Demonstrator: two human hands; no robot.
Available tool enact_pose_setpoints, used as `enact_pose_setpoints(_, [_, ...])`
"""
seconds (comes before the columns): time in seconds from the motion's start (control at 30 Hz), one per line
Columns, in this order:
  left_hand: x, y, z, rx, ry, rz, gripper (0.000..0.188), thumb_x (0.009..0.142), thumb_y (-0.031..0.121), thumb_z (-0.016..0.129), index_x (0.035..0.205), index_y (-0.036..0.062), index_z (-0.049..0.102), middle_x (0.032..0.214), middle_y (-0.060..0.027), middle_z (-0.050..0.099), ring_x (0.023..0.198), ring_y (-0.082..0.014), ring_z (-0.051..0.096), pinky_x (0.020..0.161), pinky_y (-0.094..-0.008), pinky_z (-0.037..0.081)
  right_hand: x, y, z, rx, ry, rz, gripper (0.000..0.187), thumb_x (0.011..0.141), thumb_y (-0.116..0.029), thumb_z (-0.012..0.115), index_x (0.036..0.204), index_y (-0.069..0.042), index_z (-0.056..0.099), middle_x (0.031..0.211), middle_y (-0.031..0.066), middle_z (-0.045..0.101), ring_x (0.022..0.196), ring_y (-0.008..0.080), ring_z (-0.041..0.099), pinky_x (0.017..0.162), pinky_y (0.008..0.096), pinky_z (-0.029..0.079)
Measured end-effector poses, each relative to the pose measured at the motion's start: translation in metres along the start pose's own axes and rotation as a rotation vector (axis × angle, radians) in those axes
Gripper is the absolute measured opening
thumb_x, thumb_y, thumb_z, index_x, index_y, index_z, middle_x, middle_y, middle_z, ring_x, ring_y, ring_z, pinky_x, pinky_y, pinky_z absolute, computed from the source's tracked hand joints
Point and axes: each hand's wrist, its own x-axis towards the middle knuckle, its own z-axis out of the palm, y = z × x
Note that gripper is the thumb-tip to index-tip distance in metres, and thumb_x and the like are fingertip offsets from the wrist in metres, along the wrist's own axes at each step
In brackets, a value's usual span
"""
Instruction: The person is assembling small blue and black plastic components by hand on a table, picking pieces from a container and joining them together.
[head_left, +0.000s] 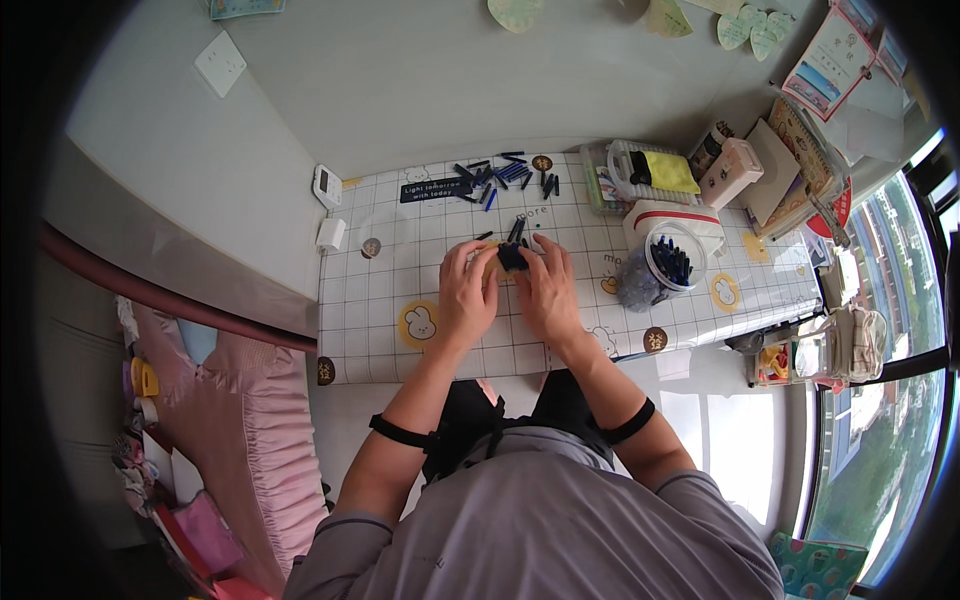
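Note:
Over the middle of the desk, my left hand (468, 298) and my right hand (549, 295) meet around a small bundle of dark blue ink cartridges (512, 257). Fingers of both hands press in on it from either side, partly hiding it. Just beyond the fingertips lie a few loose cartridges (517, 230). Farther back, a scattered pile of short dark blue and black cartridges (508, 172) rests near the wall. To the right of my right hand, a clear round jar (636, 287) stands open, with more dark cartridges (672, 262) inside its mouth.
A checked cloth (380, 330) covers the desk. At the back right are clear plastic boxes (606, 190), a yellow cloth (670, 172), a white pouch with a red stripe (675, 222) and a pink container (732, 172). Small white devices (327, 186) sit at the left edge.

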Motion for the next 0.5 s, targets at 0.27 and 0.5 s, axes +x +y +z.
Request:
enact_pose_setpoints(0.27, [0.000,0.007,0.005,0.082,-0.176,0.082,0.037,0.061,-0.006,0.044,0.098,-0.0007,0.043,0.102,-0.0090,0.042,0.096,-0.0247,0.040,0.080,-0.0335,0.030,-0.005,-0.004,-0.011,-0.094,-0.053,0.011,0.032,0.062,-0.005,0.052,0.093,-0.004,0.044,0.096,0.0131,0.040,0.085,0.0303,0.037,0.074,0.0383,0.031])
enact_pose_setpoints(0.5, [-0.003,0.009,0.007,0.053,-0.193,0.049,0.033,0.060,-0.004,0.046,0.093,-0.0007,0.045,0.096,-0.0090,0.043,0.094,-0.0239,0.040,0.079,-0.0329,0.031,-0.006,-0.004,-0.015,-0.120,-0.075,-0.001,0.025,0.063,-0.009,0.054,0.087,-0.007,0.048,0.089,0.0093,0.042,0.080,0.0271,0.037,0.070,0.0362,0.031])
